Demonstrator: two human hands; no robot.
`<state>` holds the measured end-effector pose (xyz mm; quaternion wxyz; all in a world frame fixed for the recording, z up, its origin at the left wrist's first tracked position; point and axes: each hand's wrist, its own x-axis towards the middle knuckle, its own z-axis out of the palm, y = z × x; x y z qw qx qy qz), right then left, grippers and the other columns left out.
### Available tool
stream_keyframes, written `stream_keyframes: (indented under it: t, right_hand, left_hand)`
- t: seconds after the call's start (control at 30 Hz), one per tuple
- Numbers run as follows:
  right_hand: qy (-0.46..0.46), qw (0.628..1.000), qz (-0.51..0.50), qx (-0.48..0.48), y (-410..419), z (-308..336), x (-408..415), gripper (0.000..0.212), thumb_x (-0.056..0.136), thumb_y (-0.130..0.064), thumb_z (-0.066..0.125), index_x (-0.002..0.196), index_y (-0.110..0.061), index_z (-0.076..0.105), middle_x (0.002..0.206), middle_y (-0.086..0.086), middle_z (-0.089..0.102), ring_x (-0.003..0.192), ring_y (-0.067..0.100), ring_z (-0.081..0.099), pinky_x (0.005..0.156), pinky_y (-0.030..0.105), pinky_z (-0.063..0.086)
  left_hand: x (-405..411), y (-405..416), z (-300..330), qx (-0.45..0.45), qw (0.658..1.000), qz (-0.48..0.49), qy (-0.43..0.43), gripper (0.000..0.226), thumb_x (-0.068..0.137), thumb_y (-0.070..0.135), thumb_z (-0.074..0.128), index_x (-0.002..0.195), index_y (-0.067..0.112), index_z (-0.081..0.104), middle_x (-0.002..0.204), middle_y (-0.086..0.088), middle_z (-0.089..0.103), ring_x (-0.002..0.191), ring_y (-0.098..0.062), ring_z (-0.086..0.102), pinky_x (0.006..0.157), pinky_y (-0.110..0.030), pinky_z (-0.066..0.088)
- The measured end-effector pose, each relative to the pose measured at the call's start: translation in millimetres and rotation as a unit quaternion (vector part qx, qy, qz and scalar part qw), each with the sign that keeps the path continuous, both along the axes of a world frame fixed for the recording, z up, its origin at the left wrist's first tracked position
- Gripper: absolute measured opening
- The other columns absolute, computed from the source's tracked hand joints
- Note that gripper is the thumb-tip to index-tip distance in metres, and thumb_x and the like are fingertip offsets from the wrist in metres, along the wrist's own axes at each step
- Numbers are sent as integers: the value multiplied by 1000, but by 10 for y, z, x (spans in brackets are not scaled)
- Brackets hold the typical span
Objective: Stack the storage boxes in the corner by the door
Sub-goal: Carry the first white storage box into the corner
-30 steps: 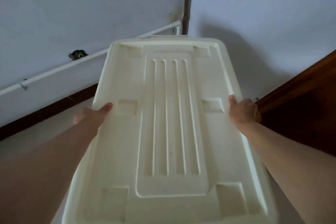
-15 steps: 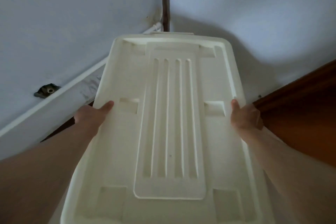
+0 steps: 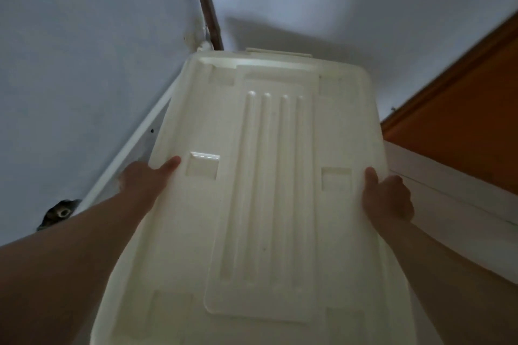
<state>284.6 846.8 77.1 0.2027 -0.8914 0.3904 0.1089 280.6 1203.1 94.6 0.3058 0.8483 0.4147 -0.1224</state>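
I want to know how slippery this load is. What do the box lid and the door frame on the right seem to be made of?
Box lid: most likely moulded plastic, cream-white with a smooth, slightly glossy finish; it has pressed-in ribs and square recesses with soft highlights. Both hands hold its long edges, left hand, right hand.
Door frame: looks like wood with a brown-orange stain or varnish; no grain is visible, so unsure.

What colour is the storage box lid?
Creamy off-white lid, with four raised ribs; seen in the head view.
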Motion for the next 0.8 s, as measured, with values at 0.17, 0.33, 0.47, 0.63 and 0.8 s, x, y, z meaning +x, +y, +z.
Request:
stream_keyframes:
  t: [0.17, 0.33, 0.47, 0.63, 0.8]
  right_hand:
    - [12, 999, -41, 11, 64, -195, -116, 64, 96, -51, 35, 122, 6, 48, 125, 26, 56, 111, 42, 56, 91, 44, 44]
    - [18, 996, -83, 18, 292, -375, -121, 63, 97, -49, 35, 123, 7, 46, 127, 28, 54, 115, 42, 54, 93, 44, 42]
    - [5, 993, -121, 19, 588, -591, -150, 63, 97, -47, 37, 125, 9, 44, 130, 31, 50, 119, 44, 50, 97, 46, 38]
    - [-13, 987, -158, 13, 929, -831, -217, 62, 97, -46, 38, 124, 9, 44, 130, 32, 50, 120, 44, 49, 98, 45, 37]
    - [-18, 984, -177, 11, 1116, -1031, -184, 61, 97, -45, 38, 124, 8, 45, 129, 31, 51, 119, 44, 50, 98, 44, 38]
  left_hand:
    - [129, 29, -121, -3, 999, -34, -3, 77, 82, 51, 64, 124, -12, 53, 126, -30, 58, 117, -43, 55, 96, -44, 43]
    - [310, 207, -304, -8, 998, -64, 10, 78, 83, 50, 62, 128, -13, 49, 130, -30, 54, 121, -43, 52, 99, -44, 41]
    - [483, 506, -585, -20, 997, -74, 21, 86, 78, 59, 63, 127, -11, 50, 129, -29, 55, 119, -42, 54, 99, -46, 44]
    - [662, 794, -855, -42, 994, -102, -2, 89, 78, 57, 64, 137, -6, 42, 139, -24, 48, 129, -37, 47, 107, -41, 38]
    - [866, 902, -1026, -40, 990, -135, -17, 86, 82, 51, 64, 139, -7, 39, 143, -24, 45, 132, -35, 44, 108, -37, 35]
